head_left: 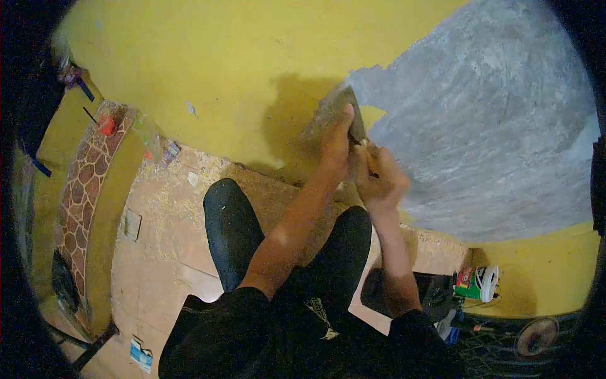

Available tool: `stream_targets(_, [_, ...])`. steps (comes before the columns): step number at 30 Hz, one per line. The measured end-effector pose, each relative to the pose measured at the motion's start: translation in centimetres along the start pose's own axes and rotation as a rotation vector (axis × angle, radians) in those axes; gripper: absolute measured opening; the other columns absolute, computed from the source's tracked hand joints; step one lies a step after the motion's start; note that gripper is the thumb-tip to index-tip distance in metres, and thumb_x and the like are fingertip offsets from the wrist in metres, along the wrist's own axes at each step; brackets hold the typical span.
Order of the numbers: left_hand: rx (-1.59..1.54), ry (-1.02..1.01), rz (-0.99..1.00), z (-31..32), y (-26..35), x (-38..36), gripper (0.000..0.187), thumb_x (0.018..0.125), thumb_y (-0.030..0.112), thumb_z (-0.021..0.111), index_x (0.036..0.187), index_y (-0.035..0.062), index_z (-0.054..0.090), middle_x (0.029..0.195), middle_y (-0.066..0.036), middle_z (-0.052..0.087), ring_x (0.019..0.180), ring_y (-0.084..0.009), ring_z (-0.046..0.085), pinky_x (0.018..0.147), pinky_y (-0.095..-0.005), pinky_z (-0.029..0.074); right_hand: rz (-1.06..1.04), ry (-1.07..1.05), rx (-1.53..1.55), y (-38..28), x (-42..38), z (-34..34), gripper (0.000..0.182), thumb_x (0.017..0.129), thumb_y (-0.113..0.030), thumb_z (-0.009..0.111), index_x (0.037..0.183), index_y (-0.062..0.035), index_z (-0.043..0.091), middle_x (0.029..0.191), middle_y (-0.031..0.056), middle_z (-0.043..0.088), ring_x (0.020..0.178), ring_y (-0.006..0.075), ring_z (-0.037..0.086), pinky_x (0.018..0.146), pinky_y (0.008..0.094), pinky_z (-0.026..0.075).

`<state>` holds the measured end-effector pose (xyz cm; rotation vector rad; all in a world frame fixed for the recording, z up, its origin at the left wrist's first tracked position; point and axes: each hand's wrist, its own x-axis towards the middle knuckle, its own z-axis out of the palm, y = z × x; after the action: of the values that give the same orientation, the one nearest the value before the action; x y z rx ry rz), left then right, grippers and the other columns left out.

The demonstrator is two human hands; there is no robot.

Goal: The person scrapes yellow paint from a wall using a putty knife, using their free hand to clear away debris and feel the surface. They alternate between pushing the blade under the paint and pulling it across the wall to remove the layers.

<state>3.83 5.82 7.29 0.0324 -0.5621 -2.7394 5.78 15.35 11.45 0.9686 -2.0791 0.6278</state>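
Note:
A flat grey trowel (334,106) with a pointed outline is held up in front of the yellow wall (208,57). My left hand (338,142) is closed on its blade, with the thumb lying along the face. My right hand (385,180), slightly blurred, closes around what looks like its handle, just below and to the right. The two hands are close together, and their fingers hide part of the tool. To the right, a large patch of grey plaster (480,120) covers the wall, its ragged edge close to the blade tip.
My knees point toward the wall above a tiled floor (164,265) scattered with crumbs. At the lower right stand a paint tub (476,283) and a dark tray (429,294), with a round disc (538,335) nearby. A stone-patterned strip (88,189) runs along the left.

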Motion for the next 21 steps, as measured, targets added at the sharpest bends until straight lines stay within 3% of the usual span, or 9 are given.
stream_targets(2, [-0.07, 0.213, 0.137, 1.5, -1.8, 0.3, 0.047, 0.088, 0.053, 0.052, 0.088, 0.0068, 0.061, 0.078, -0.003, 0.058, 0.066, -0.0142, 0.054, 0.061, -0.0289, 0.046, -0.042, 0.037, 0.065, 0.6, 0.4, -1.4, 0.017, 0.081, -0.022, 0.068, 0.076, -0.0087, 0.059, 0.067, 0.0102, 0.061, 0.05, 0.0262, 0.059, 0.045, 0.0339, 0.045])
stream_targets(3, [-0.072, 0.205, 0.151, 0.8, -1.0, 1.5, 0.047, 0.088, 0.053, 0.052, 0.088, 0.0068, 0.061, 0.078, -0.003, 0.058, 0.066, -0.0142, 0.054, 0.061, -0.0289, 0.046, -0.055, 0.046, 0.07, 0.5, 1.5, -0.7, 0.017, 0.081, -0.022, 0.068, 0.076, -0.0087, 0.059, 0.067, 0.0102, 0.061, 0.05, 0.0262, 0.059, 0.045, 0.0339, 0.045])
stream_targets(5, [0.022, 0.081, -0.005, 0.0, 0.4, 1.6, 0.049, 0.087, 0.055, 0.052, 0.082, 0.0075, 0.059, 0.075, -0.004, 0.056, 0.066, -0.0147, 0.054, 0.059, -0.0307, 0.045, -0.071, -0.005, -0.074, -0.2, 2.4, -0.7, 0.018, 0.078, -0.018, 0.073, 0.079, -0.0038, 0.062, 0.063, 0.0122, 0.059, 0.051, 0.0242, 0.058, 0.047, 0.0307, 0.044])
stream_targets(9, [0.093, 0.151, 0.056, 0.1, -1.6, 1.1, 0.05, 0.085, 0.057, 0.053, 0.08, 0.0082, 0.058, 0.074, -0.003, 0.054, 0.066, -0.0141, 0.052, 0.059, -0.03, 0.044, -0.089, -0.016, 0.035, 0.6, 1.3, -1.2, 0.019, 0.077, -0.018, 0.074, 0.078, -0.0033, 0.062, 0.066, 0.0126, 0.061, 0.051, 0.024, 0.058, 0.047, 0.0299, 0.044])
stream_targets(13, [0.099, 0.186, 0.116, 1.4, 0.3, 0.6, 0.049, 0.086, 0.056, 0.053, 0.082, 0.0078, 0.058, 0.074, -0.002, 0.054, 0.067, -0.0138, 0.052, 0.059, -0.0295, 0.044, -0.05, -0.031, -0.031, 0.4, 1.6, -1.2, 0.018, 0.077, -0.018, 0.074, 0.079, -0.0037, 0.063, 0.066, 0.0127, 0.06, 0.05, 0.0234, 0.057, 0.047, 0.0294, 0.043])
stream_targets(15, [-0.056, 0.075, 0.069, -0.2, -0.6, 1.7, 0.045, 0.088, 0.053, 0.053, 0.085, 0.0083, 0.059, 0.075, -0.002, 0.056, 0.069, -0.0139, 0.053, 0.06, -0.0296, 0.045, -0.083, -0.048, -0.066, 0.5, 1.8, -0.9, 0.018, 0.077, -0.018, 0.074, 0.079, -0.0039, 0.063, 0.066, 0.0127, 0.061, 0.05, 0.0233, 0.057, 0.047, 0.0293, 0.043])
stream_targets(21, [0.029, 0.075, 0.123, 0.9, 1.3, 0.1, 0.042, 0.09, 0.047, 0.053, 0.093, 0.006, 0.06, 0.08, -0.002, 0.058, 0.073, -0.0131, 0.056, 0.063, -0.0299, 0.047, -0.035, -0.008, 0.061, 0.4, 1.1, -0.3, 0.019, 0.076, -0.018, 0.074, 0.08, -0.0038, 0.063, 0.066, 0.0126, 0.06, 0.05, 0.0248, 0.057, 0.047, 0.0297, 0.044])
